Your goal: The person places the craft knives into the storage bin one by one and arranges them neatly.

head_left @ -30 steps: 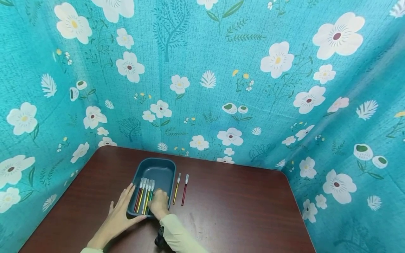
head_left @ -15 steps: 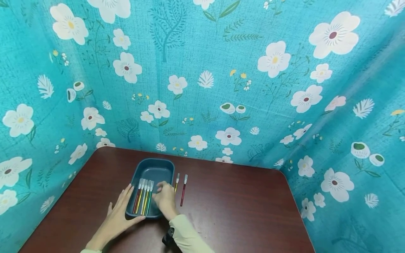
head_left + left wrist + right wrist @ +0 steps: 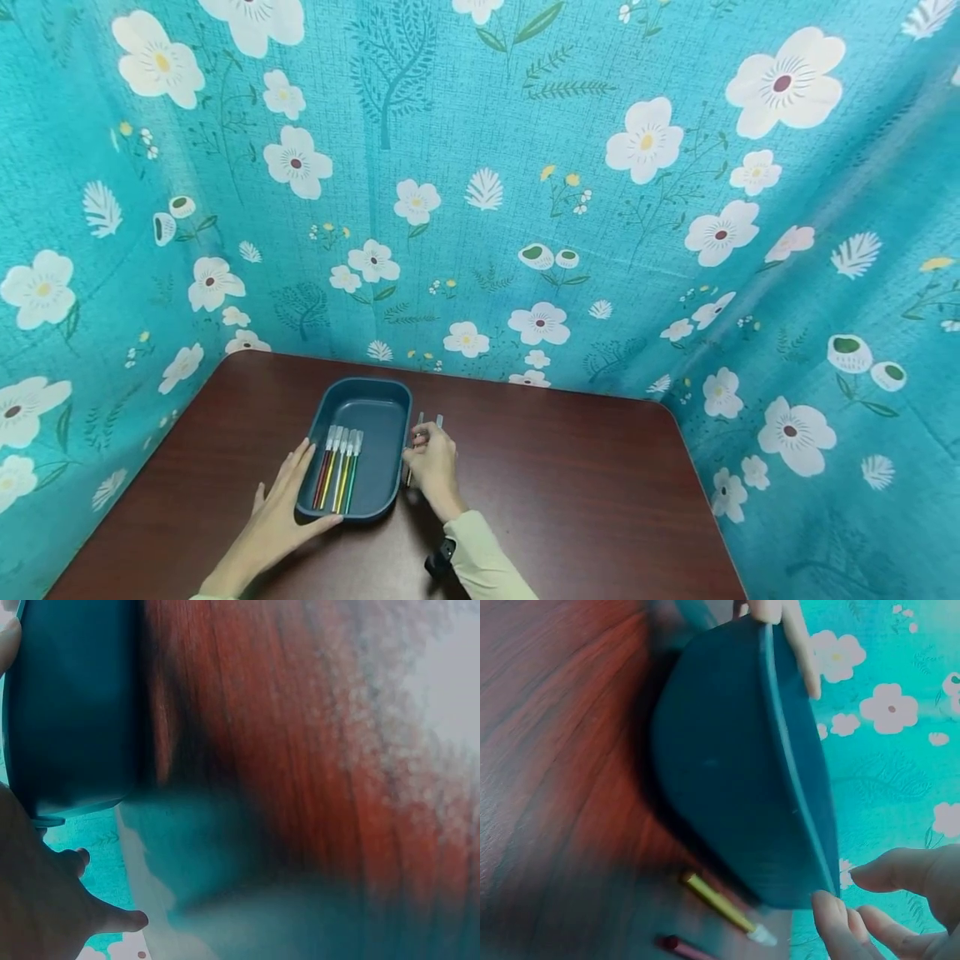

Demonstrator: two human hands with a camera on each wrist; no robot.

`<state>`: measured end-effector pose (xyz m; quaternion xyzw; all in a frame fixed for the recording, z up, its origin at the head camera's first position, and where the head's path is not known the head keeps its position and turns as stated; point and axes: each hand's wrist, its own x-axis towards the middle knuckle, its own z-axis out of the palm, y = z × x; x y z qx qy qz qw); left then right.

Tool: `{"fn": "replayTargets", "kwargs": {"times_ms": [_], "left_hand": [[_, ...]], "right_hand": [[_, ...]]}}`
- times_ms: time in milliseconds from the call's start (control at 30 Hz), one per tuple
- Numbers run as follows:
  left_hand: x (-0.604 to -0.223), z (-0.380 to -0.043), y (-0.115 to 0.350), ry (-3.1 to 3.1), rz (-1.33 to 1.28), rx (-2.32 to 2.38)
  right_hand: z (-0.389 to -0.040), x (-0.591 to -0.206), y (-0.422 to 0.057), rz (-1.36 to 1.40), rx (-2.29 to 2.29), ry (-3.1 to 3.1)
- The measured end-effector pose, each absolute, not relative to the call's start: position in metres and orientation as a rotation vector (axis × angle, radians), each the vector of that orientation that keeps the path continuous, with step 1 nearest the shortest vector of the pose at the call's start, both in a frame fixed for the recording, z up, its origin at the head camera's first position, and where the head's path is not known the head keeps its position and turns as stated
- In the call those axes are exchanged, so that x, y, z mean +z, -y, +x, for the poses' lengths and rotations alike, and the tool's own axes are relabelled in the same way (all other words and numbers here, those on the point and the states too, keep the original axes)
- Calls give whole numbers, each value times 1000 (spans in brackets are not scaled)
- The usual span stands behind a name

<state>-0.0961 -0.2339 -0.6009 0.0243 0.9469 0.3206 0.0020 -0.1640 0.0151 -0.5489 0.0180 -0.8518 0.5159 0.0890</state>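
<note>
A dark blue-grey tray [image 3: 381, 471] holds several slim, pen-shaped craft knives [image 3: 342, 475] with coloured handles and clear caps, lined up along its left side. My left hand [image 3: 273, 510] rests at the tray's near left corner, fingers straight along the side and thumb at the front rim. Just right of the tray, my right hand [image 3: 437, 468] hovers over two more such knives. In the right wrist view, the yellow one [image 3: 720, 904] and the red one [image 3: 684, 946] lie on the table, below my right fingertips. Thumb and forefinger stand apart, with nothing between them.
The tray and loose knives are on a dark brown wooden table [image 3: 570, 483]. A turquoise flowered curtain [image 3: 480, 250] hangs behind the table and along both sides. A black device [image 3: 441, 557] is strapped at my right wrist.
My right hand has moved from inside the tray, beside the green knife, rightward over the rim to the two loose knives. My left hand has stayed at the tray's corner.
</note>
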Motion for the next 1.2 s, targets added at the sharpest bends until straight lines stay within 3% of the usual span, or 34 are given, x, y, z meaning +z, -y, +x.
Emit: {"fn": "replayTargets", "kwargs": {"times_ms": [600,1200], "left_hand": [[-599,-95,233,-2953,73,983],[-601,-96,233,-2957,46,999]], "right_hand": [[-166,-589,-31,-126,1388,2519],[-170,-604,-26,-176,1275,2541]]}}
